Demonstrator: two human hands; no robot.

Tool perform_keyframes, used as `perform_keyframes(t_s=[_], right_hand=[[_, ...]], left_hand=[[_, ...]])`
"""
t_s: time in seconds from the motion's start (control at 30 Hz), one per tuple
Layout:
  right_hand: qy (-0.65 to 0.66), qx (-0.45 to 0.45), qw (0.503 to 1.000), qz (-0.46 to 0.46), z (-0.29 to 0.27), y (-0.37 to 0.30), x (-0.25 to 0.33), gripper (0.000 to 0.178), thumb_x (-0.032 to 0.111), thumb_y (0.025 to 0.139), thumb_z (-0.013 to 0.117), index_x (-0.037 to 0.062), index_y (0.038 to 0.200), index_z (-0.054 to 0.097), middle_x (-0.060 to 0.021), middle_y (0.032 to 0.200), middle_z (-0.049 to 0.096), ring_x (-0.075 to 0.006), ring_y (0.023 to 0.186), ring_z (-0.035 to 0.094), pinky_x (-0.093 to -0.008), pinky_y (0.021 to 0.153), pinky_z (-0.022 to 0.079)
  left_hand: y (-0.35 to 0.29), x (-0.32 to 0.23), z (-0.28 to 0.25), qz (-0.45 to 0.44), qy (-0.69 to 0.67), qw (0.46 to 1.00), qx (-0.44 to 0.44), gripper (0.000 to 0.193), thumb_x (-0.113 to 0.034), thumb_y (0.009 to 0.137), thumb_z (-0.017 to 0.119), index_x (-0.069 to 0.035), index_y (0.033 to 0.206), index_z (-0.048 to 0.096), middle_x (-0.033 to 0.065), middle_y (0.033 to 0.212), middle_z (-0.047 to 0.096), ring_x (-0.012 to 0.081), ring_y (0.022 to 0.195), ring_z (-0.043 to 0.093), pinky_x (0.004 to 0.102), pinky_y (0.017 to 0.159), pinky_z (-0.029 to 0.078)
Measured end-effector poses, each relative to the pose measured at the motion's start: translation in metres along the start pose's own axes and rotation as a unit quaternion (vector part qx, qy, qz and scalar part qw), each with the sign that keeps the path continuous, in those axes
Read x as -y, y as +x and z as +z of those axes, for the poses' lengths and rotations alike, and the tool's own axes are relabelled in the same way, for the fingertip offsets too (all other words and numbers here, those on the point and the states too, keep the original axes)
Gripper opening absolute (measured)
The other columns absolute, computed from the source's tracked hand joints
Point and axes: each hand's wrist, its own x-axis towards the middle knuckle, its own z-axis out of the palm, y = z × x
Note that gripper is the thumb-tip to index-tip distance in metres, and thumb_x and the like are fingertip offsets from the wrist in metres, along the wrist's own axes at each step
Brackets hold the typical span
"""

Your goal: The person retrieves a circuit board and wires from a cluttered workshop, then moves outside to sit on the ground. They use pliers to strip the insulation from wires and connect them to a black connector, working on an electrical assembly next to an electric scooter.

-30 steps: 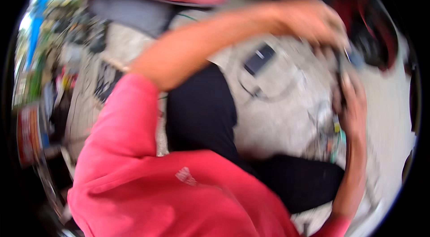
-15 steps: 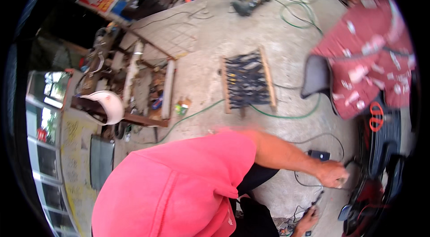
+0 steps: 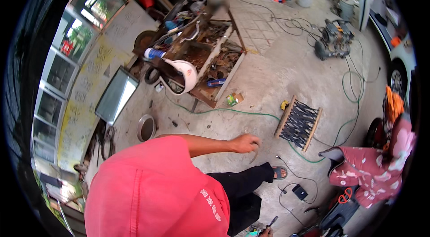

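Note:
My left hand [image 3: 245,143] is held out above the concrete floor, its fingers curled. A thin, blurred shape hangs just below it; what it is I cannot make out. Low in the picture, my right hand [image 3: 267,232] is closed on a slim dark tool [image 3: 272,222], and the lower edge cuts off most of that hand. Small blurred bits lie beside it. A black power adapter [image 3: 299,191] with a looping cable rests on the floor to the right, past my sandalled foot [image 3: 280,173]. Nearest my left hand is a wooden frame laced with dark strips [image 3: 299,123].
A scooter with a maroon quilted cover [image 3: 365,172] and orange-handled scissors [image 3: 345,195] stands at the right. A green hose [image 3: 242,111] crosses the floor. A rusty metal frame table [image 3: 210,58] holds clutter and a white helmet [image 3: 183,76]. A motor-like machine [image 3: 333,40] sits farther back.
My view has swung left. My left hand has drawn back from beside the scooter to over the open floor. My right hand still grips the dark tool, now lower in view.

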Motion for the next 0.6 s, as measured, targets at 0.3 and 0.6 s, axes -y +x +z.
perform_keyframes(t_s=[0.3,0.6], right_hand=[[-0.057,0.088,0.995,-0.005,0.014,-0.067,0.069,0.026,0.027,0.099,0.054,0.0017,0.1,0.06,-0.0021,0.077,0.056,-0.013,0.069,0.051,-0.0274,0.058,0.042],[-0.091,0.129,0.987,0.014,0.061,-0.08,0.039,0.029,0.024,0.096,0.05,-0.0009,0.104,0.063,-0.0064,0.086,0.062,-0.0156,0.076,0.052,-0.0302,0.065,0.042]], left_hand=[[-0.156,0.002,-0.127,-0.168,-0.147,0.969,-0.104,0.023,-0.015,0.089,0.057,0.003,0.101,0.064,0.0093,0.082,0.065,0.014,0.068,0.062,0.0289,0.064,0.053],[-0.139,0.019,-0.268,-0.107,-0.162,0.969,-0.15,0.02,-0.012,0.089,0.061,0.0,0.104,0.065,0.0061,0.084,0.066,0.0107,0.066,0.061,0.0266,0.062,0.052]])
